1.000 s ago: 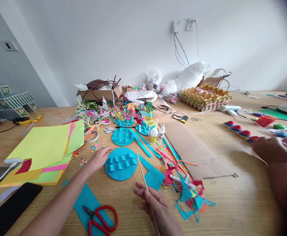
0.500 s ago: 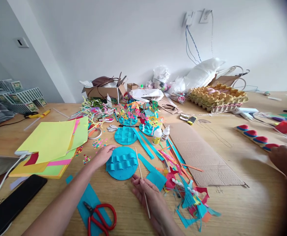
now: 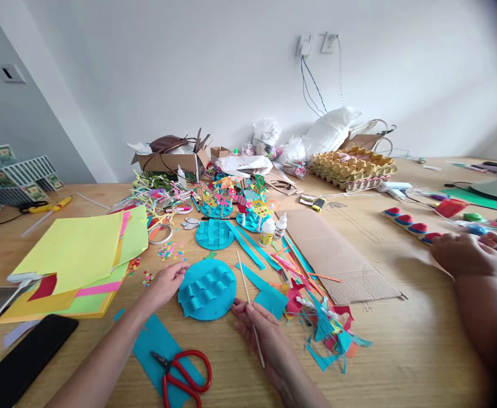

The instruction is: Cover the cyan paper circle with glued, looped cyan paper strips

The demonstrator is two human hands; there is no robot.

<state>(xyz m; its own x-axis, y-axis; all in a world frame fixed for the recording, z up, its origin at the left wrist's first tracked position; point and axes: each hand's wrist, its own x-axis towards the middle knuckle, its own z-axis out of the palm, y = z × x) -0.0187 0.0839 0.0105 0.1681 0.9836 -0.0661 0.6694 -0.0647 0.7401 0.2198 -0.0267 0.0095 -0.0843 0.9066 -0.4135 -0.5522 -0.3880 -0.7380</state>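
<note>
A round blue disc (image 3: 209, 310) with curled paper strips in rows lies before me, its strips slanting up to the right. My left hand (image 3: 168, 285) grips the disc's left edge, fingers curled together. Held in my right hand (image 3: 260, 326) is a thin wooden stick (image 3: 242, 273), pointing away from me; these fingertips also meet the disc's lower right edge. Red-handled scissors (image 3: 187, 371) rest on a blue paper sheet (image 3: 150, 340) in front. Blue paper (image 3: 271, 304) lies right of the stick. Behind stands another blue disc (image 3: 214, 241) with woven-looking strips.
Two glue bottles (image 3: 267, 232) stand beyond the stick. Paper scraps (image 3: 327, 328) and a cardboard sheet (image 3: 337, 258) lie to the right, coloured paper (image 3: 67, 243) and a black phone (image 3: 27, 362) to the left. Another person's hands (image 3: 464, 258) work at the far right beside red-and-blue pieces (image 3: 405, 220).
The disc has turned a little counterclockwise between my hands, so its strip rows slant more. My view has swung slightly right. The other person's second hand has come into sight.
</note>
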